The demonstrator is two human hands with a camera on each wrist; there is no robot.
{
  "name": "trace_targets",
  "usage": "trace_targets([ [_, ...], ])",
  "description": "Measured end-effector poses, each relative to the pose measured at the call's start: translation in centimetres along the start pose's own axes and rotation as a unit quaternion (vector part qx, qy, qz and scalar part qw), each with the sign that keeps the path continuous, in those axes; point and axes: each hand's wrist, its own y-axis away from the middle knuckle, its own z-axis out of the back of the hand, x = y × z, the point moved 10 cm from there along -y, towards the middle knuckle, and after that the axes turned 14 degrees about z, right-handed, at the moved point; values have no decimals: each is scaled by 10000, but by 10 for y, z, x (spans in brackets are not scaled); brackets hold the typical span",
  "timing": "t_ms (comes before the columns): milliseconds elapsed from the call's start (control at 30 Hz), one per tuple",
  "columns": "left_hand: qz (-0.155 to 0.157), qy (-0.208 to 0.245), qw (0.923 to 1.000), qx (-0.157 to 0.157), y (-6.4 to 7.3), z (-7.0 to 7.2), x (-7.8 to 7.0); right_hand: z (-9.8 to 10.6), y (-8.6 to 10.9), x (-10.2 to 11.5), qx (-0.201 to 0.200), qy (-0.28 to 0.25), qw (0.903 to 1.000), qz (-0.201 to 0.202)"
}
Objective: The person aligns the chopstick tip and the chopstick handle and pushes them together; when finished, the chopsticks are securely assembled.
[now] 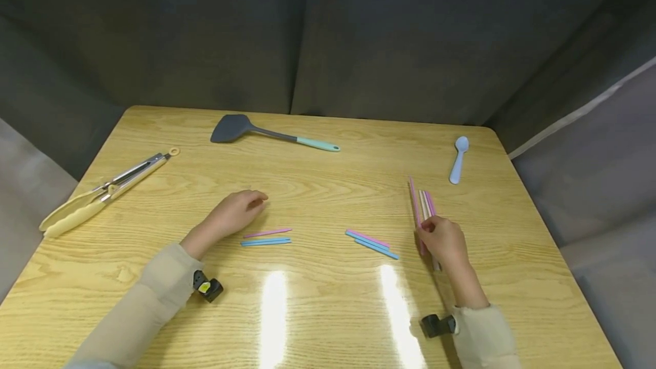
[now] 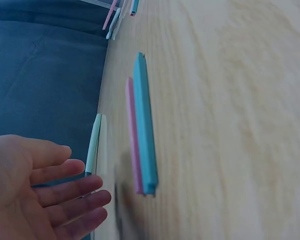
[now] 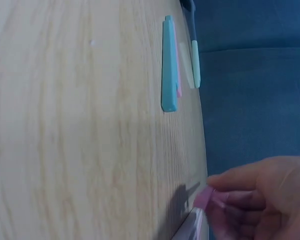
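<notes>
My right hand pinches a slim pink stick between thumb and fingers, and its squared near end shows in the right wrist view. Beneath and beside that hand lie white sticks and another pink stick, partly hidden by the fingers. Over the left half of the table, my left hand holds nothing, its fingers loosely extended in the left wrist view. Just to its right, a pink stick lies alongside two blue sticks. A middle group has a pink stick and blue sticks.
Yellow-tipped tongs lie at the left of the wooden table. A dark spatula with a mint handle rests along the back edge. At the back right is a light blue spoon. Dark curtains hang behind.
</notes>
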Motion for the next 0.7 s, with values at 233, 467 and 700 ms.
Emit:
trace_targets([
  [233, 276, 9, 9996, -35, 2, 1, 6, 0, 3, 0, 172, 476, 9987, -14],
  [467, 280, 43, 9995, -134, 4, 4, 5, 0, 2, 3, 233, 929, 9953, 111],
  [700, 229, 32, 9996, -134, 6, 1, 4, 2, 1, 7, 160, 1168, 9927, 240],
])
